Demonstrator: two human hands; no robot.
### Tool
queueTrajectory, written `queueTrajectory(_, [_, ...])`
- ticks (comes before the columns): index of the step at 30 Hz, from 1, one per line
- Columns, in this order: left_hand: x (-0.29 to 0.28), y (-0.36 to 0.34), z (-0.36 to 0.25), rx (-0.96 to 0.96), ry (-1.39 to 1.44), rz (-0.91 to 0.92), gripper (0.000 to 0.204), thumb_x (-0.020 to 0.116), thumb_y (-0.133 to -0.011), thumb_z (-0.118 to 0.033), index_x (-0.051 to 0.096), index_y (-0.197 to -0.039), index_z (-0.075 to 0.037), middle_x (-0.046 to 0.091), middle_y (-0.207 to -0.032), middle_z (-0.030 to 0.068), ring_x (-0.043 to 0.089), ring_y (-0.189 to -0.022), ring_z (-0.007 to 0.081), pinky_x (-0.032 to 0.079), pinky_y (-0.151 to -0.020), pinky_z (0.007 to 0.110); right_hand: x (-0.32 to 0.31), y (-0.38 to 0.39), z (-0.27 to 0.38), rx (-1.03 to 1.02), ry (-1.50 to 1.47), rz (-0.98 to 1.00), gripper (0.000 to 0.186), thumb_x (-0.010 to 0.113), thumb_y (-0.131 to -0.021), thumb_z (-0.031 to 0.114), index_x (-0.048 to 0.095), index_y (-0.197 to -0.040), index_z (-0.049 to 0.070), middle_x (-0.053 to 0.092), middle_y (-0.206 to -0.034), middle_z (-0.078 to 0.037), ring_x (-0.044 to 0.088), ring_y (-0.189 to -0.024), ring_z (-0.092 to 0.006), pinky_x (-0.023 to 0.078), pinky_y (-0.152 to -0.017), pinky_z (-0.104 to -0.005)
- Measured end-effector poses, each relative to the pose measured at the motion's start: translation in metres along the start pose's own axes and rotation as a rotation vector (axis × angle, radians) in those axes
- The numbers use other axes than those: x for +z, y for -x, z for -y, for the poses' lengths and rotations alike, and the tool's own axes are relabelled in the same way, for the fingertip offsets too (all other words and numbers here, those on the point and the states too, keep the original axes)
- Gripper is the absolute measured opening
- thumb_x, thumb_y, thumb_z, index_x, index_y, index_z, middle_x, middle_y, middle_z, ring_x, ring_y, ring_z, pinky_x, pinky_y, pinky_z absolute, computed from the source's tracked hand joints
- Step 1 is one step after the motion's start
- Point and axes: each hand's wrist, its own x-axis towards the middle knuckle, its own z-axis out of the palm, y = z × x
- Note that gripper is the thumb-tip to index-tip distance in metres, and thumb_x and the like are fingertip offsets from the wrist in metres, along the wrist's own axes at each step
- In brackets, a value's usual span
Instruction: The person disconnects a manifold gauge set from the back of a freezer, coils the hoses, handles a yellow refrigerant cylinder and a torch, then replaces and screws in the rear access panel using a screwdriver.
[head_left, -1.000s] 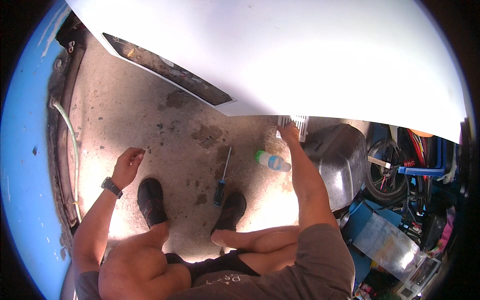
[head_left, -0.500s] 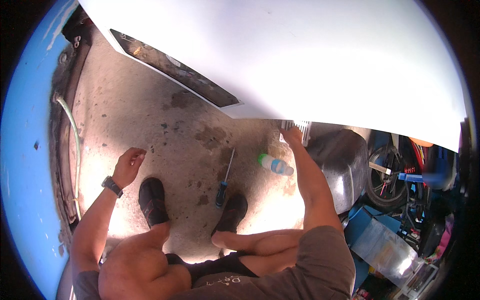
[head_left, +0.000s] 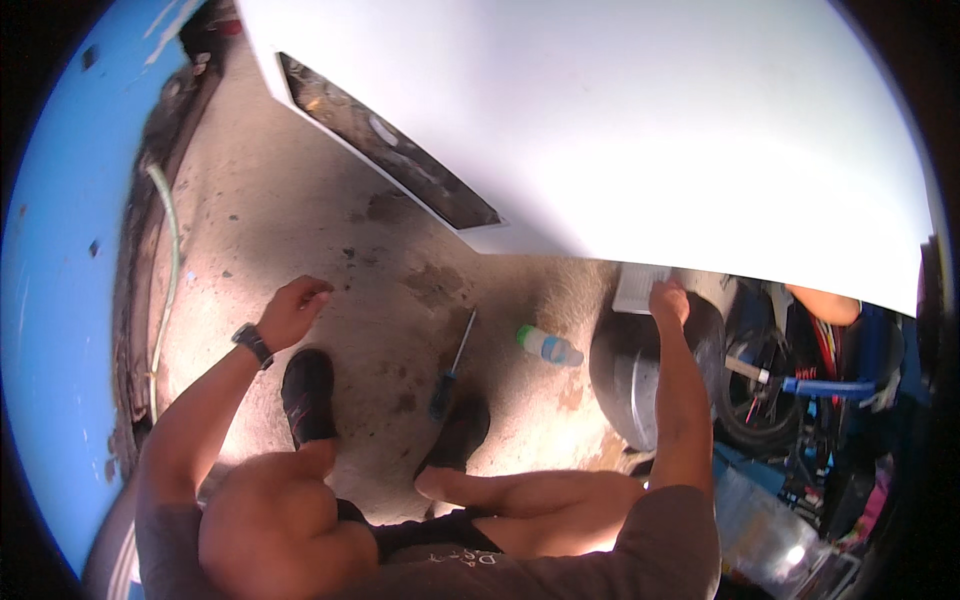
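Observation:
My right hand [head_left: 672, 301] grips the edge of a white slotted grille [head_left: 638, 288], which is above a bulky glossy black object [head_left: 635, 375]. Part of the grille lies behind the fingers and under the lower edge of the large white panel [head_left: 600, 140]. My left hand [head_left: 293, 311] hangs over the floor at the left, a dark watch on its wrist. Its fingers curl in toward the thumb; anything pinched there is too small to make out. A screwdriver [head_left: 442, 392] with a blue-and-black handle lies by my right shoe.
A clear bottle [head_left: 550, 346] with a green end lies on the concrete floor. The white panel has a long rectangular opening [head_left: 390, 145]. At left stands a blue-painted body [head_left: 60, 260] with a pale green hose [head_left: 172, 260]. A wheel [head_left: 765, 375] and clutter fill the right.
My right hand has carried the grille to the right, from the floor to above the black object. My left hand has shifted slightly right and up. The whole view has shifted a little.

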Motion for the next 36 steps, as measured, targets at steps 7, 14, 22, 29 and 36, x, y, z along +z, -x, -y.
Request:
queueTrajectory(7, [0.019,-0.009,-0.01,0.151,0.016,0.047,0.031,0.058,-0.1,-0.027,0.065,-0.116,-0.001,0.068,-0.107,0.0144,0.066,-0.1,0.0247,0.052,-0.088,0.037,-0.047,-0.033,-0.082,-0.13,0.215,-0.363,0.027,0.049,-0.097,0.028,0.062,-0.094,0.005,0.067,-0.104,-0.017,0.07,-0.091,-0.0356,0.059,-0.076,-0.0462])
queueTrajectory(14, [0.039,0.011,-0.042,0.137,0.091,0.098,0.034,0.06,-0.099,-0.029,0.065,-0.119,-0.002,0.066,-0.113,0.0142,0.065,-0.104,0.0249,0.051,-0.09,0.037,-0.226,0.105,-0.206,-0.1,-0.18,-0.493,0.031,0.05,-0.099,0.026,0.061,-0.106,-0.002,0.062,-0.091,-0.032,0.06,-0.09,-0.0491,0.047,-0.075,-0.0532])
queueTrajectory(22, [0.054,0.038,-0.114,0.335,0.107,0.616,0.045,0.055,-0.101,-0.038,0.059,-0.128,-0.003,0.063,-0.122,0.0141,0.062,-0.111,0.024,0.05,-0.094,0.037,-0.399,0.391,-0.112,-0.244,-0.115,-0.44,0.024,0.047,-0.093,0.013,0.056,-0.104,-0.005,0.056,-0.094,-0.031,0.055,-0.088,-0.0495,0.044,-0.078,-0.0472])
queueTrajectory(29, [0.049,0.064,-0.128,-0.074,0.785,1.051,0.089,0.046,-0.093,-0.068,0.026,-0.151,-0.003,0.04,-0.146,0.0232,0.056,-0.12,0.0378,0.053,-0.095,0.049,-0.385,0.411,0.046,-0.551,-0.346,-0.249,0.011,0.057,-0.08,0.004,0.053,-0.087,-0.003,0.05,-0.085,-0.022,0.054,-0.08,-0.0463,0.042,-0.071,-0.0515])
queueTrajectory(36, [-0.007,0.06,-0.139,-0.377,1.291,0.535,0.098,0.052,-0.089,-0.069,0.016,-0.154,-0.004,0.031,-0.152,0.0222,0.054,-0.124,0.0407,0.051,-0.098,0.057,-0.324,0.376,0.149,-0.946,-0.41,-0.363,0.015,0.063,-0.075,0.001,0.058,-0.09,0.003,0.047,-0.079,-0.015,0.053,-0.07,-0.0357,0.045,-0.061,-0.0464])
